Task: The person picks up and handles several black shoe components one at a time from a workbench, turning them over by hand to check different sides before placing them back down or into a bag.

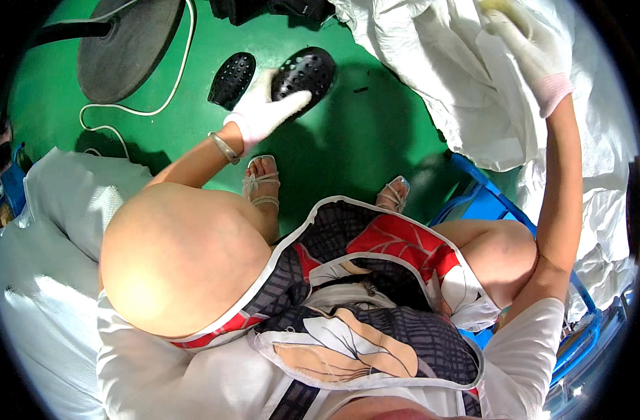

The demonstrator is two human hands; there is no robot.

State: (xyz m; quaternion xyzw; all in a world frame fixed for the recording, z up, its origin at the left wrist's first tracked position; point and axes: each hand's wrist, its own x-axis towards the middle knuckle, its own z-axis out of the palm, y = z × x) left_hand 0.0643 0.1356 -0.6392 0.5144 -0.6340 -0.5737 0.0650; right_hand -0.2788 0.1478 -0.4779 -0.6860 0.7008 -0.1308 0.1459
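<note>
My left hand, in a white glove, grips a black clog full of small holes, thumb across its near edge and most fingers hidden behind it. Just left of it lies a matching black clog on the green floor. Far to the upper right, my right hand reaches over a heap of white sheeting. It wears a white glove with a pink cuff, and its yellowish fingertips curl together near the picture's rim. What they hold, if anything, blends into the white behind.
A round dark base with a pole and a white cable stand at the far left. Grey-white sacks lie at my left. A blue metal frame is at my right. Dark items lie at the top edge.
</note>
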